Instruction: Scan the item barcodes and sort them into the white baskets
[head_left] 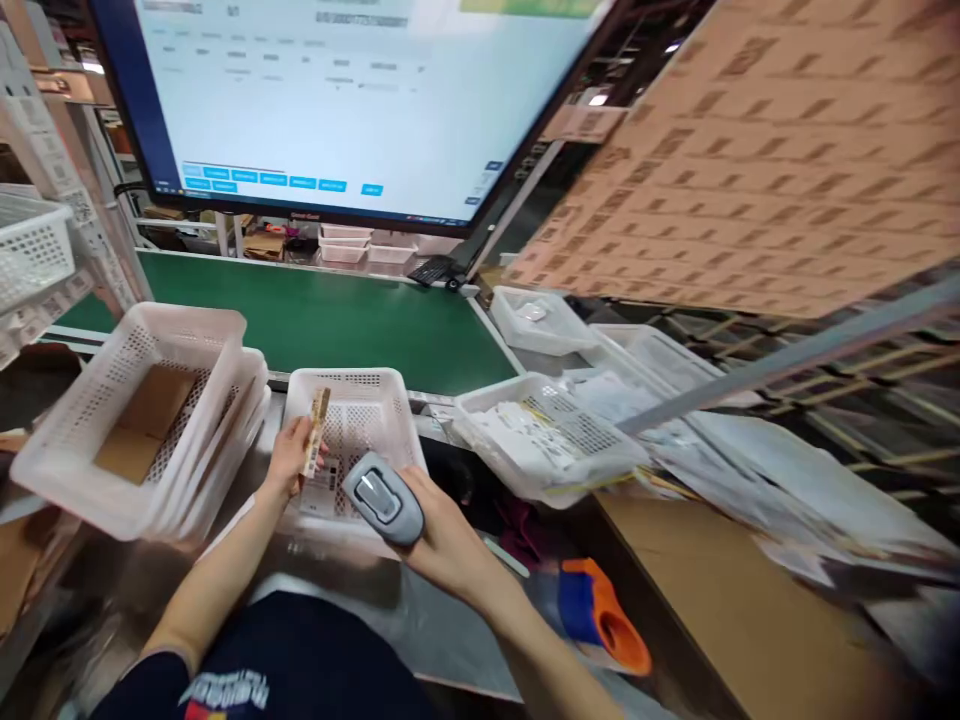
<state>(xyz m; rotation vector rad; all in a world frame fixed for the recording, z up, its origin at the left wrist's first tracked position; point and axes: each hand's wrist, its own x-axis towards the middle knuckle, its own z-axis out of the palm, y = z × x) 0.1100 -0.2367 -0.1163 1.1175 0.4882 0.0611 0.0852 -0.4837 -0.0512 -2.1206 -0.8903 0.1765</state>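
Two hands busy in head view: left hand (289, 452) pinches a small tan packet (316, 432) by its lower edge, upright over a white basket (352, 385) on the worktop (450, 640). Right hand (442, 545) is clenched round a grey scanner (382, 497), aimed at the packet. Packet looks light, thin, likely bendy, so edge pinch suits. Stacked baskets (142, 420) left, green belt (337, 315) behind

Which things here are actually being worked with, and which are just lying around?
In use:
left hand holding small packet
right hand holding scanner
white basket beneath

Lying about:
stacked baskets
orange-blue holder
basket of papers
monitor
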